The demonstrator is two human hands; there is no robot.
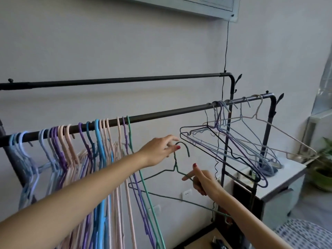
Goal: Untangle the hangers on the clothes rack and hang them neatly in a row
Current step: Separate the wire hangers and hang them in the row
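The right hand (203, 180) is closed on the sloping shoulder of a thin dark green wire hanger (175, 167). The left hand (159, 150) pinches its curved hook just above. Beyond both grips runs the dark round rail (161, 115): tidy pastel hangers (75, 150) left, a tangled wire cluster (226, 139) right.

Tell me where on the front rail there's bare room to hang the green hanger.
Bare stretch of the front rail: between the neat row's last green hook and the tangled hangers. Both hands hold the green hanger below it. Either end is crowded.
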